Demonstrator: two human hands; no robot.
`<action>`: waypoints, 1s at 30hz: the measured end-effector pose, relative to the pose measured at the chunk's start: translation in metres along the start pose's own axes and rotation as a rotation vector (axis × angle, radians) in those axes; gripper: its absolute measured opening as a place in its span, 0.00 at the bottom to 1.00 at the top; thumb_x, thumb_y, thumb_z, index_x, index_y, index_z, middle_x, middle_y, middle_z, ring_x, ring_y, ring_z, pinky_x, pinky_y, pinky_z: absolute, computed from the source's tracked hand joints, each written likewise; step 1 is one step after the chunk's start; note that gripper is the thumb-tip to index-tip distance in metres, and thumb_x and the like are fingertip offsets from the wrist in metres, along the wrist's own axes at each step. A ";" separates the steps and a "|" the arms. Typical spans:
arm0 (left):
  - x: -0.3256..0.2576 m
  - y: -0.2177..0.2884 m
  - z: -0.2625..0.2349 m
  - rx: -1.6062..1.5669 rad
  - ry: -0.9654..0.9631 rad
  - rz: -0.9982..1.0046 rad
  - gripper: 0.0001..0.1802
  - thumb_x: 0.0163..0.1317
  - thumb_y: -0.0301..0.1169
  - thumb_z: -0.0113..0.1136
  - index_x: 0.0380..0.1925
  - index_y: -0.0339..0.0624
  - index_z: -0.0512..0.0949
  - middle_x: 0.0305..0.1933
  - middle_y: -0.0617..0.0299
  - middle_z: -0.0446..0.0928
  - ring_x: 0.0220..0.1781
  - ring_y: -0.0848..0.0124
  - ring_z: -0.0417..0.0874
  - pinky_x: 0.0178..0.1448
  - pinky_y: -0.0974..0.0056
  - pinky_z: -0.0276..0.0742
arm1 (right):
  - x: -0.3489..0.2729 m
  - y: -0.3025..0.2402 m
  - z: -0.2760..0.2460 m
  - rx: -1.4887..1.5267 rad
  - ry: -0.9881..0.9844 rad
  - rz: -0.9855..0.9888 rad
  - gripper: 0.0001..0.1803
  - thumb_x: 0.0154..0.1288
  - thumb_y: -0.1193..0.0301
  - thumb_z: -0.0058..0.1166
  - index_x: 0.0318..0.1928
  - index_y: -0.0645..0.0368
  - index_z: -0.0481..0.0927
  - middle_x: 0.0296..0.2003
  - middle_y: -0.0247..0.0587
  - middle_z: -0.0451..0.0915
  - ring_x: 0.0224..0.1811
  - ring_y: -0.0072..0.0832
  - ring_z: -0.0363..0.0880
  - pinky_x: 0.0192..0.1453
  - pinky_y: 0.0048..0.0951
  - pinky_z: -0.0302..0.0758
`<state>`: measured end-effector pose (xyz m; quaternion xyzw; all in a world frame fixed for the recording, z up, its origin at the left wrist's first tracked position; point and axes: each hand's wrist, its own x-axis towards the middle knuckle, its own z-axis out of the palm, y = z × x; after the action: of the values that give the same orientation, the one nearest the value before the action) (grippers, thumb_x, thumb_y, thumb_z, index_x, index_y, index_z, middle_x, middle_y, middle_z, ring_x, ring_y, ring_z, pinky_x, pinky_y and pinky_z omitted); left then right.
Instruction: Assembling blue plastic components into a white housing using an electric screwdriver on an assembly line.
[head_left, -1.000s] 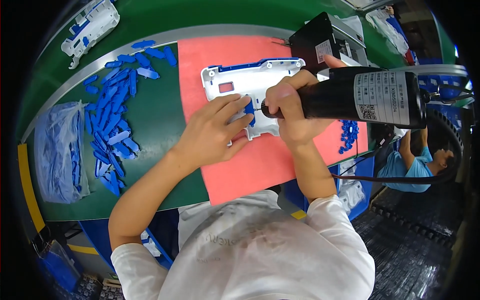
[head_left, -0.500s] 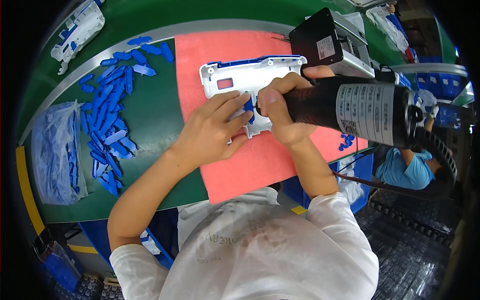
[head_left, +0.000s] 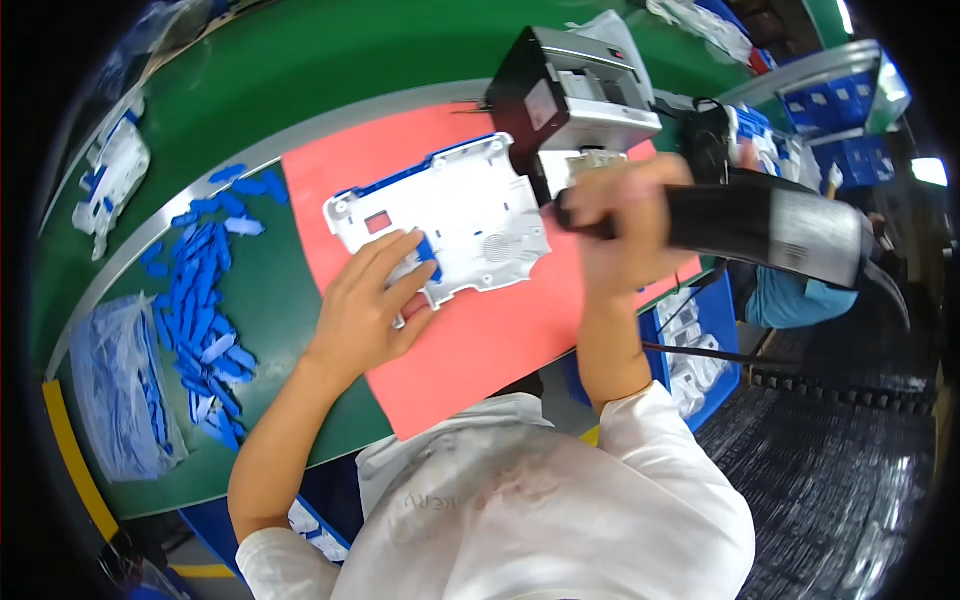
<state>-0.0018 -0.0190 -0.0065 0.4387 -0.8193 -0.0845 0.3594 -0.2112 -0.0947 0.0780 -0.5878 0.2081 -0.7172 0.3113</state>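
A white plastic housing (head_left: 475,215) with a blue edge strip lies on the pink mat (head_left: 460,370). My left hand (head_left: 355,305) grips its near left edge, with fingers resting over a small blue plastic piece (head_left: 430,262) set in the housing. To the right, my right hand (head_left: 630,225) is wrapped round a black electric screwdriver (head_left: 735,218), held raised and level, apart from the housing. The hand and tool are smeared by motion. The screwdriver's tip, near the black-and-silver screw feeder (head_left: 600,110), is blurred.
Loose blue plastic pieces (head_left: 195,310) lie heaped on the green bench at left, beside a clear bag (head_left: 120,390) of more. Another white housing (head_left: 115,180) is at far left. Blue bins (head_left: 720,375) stand below the bench; a person in blue (head_left: 795,300) is at right.
My right hand has lifted the screwdriver off the housing and swung it right, toward the screw feeder. My left hand stays on the housing. The whole view has shifted.
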 end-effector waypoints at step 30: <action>0.004 0.004 0.004 0.010 0.027 0.014 0.22 0.39 0.28 0.72 0.40 0.38 0.83 0.55 0.53 0.78 0.59 0.52 0.77 0.56 0.54 0.79 | 0.038 0.013 -0.069 -0.181 0.016 -0.027 0.35 0.54 0.89 0.52 0.63 0.70 0.55 0.19 0.34 0.73 0.15 0.22 0.72 0.23 0.23 0.70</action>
<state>-0.0083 -0.0200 -0.0055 0.4359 -0.8179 -0.0721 0.3686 -0.2804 -0.1353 0.0806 -0.6106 0.2664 -0.7042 0.2456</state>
